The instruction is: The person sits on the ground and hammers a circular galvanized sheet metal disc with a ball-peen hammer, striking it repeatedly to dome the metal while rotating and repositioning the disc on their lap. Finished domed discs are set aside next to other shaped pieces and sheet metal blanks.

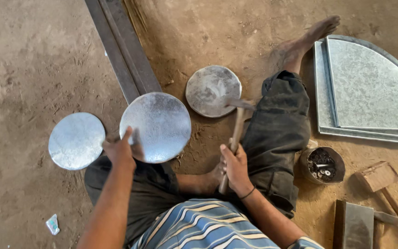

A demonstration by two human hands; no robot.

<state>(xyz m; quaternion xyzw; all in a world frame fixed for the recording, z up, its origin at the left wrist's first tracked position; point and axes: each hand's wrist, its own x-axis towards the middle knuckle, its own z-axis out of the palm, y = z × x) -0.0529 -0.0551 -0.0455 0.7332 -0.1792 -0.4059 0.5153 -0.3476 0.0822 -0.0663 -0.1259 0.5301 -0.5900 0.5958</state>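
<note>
Head view looks straight down on a person sitting on a dirt floor (33, 55) with legs spread. Left hand (119, 150), at lower left of centre, is clamped on the near edge of a round galvanised metal disc (158, 125), thumb up over the face and fingers underneath, the forearm running down to the bottom edge of the frame. That disc is held tilted, above the left knee, at the middle of the picture.

Right hand (235, 166), just right of centre, is closed in a fist around the wooden handle of a hammer (237, 133). The wrist wears a thin dark band, and the handle points up the frame, with the blurred metal head over the lower right edge of a duller, greyer round disc (210, 90) lying on the floor between the legs.

A third shiny disc (76, 140) lies flat at the left, just beside the held one but apart from it. Long steel bars (123, 50) run diagonally from the top of the frame. At upper right, curved sheet-metal pieces (369, 87) are stacked beside the bare foot. At lower right sits a small tin of washers and bits (322, 166), with a wooden mallet (383, 180) nearby.
</note>
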